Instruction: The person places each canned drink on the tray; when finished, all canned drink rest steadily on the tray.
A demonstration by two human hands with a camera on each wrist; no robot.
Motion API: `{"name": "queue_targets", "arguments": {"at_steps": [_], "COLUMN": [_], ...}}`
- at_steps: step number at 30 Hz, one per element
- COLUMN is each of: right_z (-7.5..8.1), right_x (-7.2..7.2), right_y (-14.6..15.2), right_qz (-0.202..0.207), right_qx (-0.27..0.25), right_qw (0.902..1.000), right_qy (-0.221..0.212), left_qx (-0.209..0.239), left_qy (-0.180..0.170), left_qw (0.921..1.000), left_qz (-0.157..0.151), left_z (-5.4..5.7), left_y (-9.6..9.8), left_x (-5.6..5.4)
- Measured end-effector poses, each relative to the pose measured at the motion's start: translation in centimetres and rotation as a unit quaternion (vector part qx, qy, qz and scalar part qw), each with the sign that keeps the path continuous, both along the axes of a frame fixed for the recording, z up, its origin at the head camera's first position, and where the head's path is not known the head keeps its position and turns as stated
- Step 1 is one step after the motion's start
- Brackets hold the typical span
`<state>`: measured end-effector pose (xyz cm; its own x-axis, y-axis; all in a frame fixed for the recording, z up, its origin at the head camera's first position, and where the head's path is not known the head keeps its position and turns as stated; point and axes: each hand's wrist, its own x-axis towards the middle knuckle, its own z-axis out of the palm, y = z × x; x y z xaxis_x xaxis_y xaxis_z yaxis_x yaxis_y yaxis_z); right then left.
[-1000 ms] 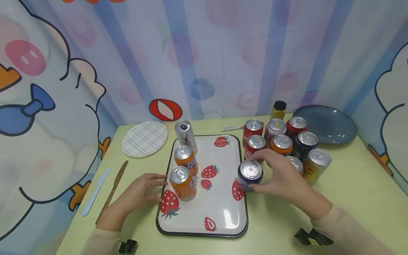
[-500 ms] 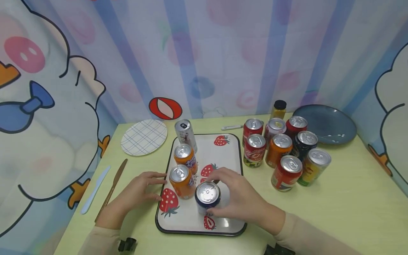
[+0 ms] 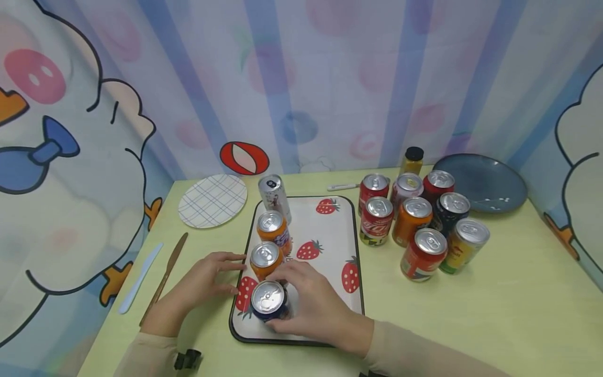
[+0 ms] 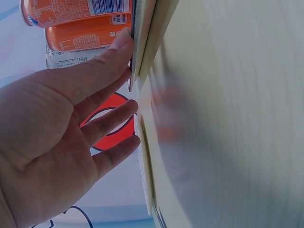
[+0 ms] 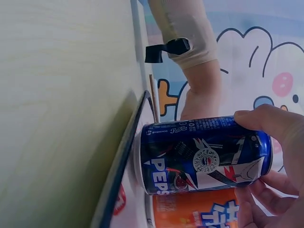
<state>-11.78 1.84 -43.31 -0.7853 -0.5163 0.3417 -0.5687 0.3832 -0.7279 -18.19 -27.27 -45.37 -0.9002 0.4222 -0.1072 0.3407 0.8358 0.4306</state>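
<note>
My right hand point(image 3: 313, 309) grips a blue Pepsi can point(image 5: 204, 156) near its top, thumb on one side and fingers on the other. The can stands upright at the near left corner of the white strawberry-print tray point(image 3: 325, 230), its base right at the tray surface in the right wrist view. Behind it, two orange soda cans point(image 3: 273, 225) and a slim silver can point(image 3: 275, 193) make a row along the tray's left side. At the tray's left edge rests my left hand point(image 3: 200, 283), fingers extended and loosely spread, thumb and fingertips at the rim.
Right of the tray stands a cluster of several cans, among them a red-orange can point(image 3: 424, 256) and a yellow can point(image 3: 464, 246). Behind are a black-capped bottle point(image 3: 412, 161) and a dark plate point(image 3: 494, 183). Leftward lie a checked plate point(image 3: 213, 201), a brown knife point(image 3: 165, 277) and a pale-blue knife point(image 3: 141, 280).
My right hand has carried the Pepsi can from the tray's right edge leftward and nearer, to the front of the row of cans. The left hand has stayed at the tray's left edge.
</note>
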Motion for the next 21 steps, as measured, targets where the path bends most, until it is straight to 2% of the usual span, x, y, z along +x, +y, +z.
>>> {"name": "queue_targets", "arguments": {"at_steps": [13, 19, 21], "right_z": [-0.5, 0.2, 0.5], "right_x": [-0.1, -0.2, -0.4], "right_y": [-0.6, 1.6, 2.8], "right_qz": [-0.009, 0.003, 0.003], "right_qx": [0.031, 0.034, 0.044], "right_qw": [0.999, 0.9994, 0.999], "right_qy": [0.031, -0.001, 0.009], "left_qx": [0.003, 0.011, 0.011], "left_qy": [0.007, -0.001, -0.005], "left_qw": [1.0, 0.9999, 0.9999], "left_qz": [0.0, 0.006, 0.01], "left_z": [0.0, 0.0, 0.0], "left_y": [-0.1, 0.0, 0.0], "left_x": [0.1, 0.2, 0.2]}}
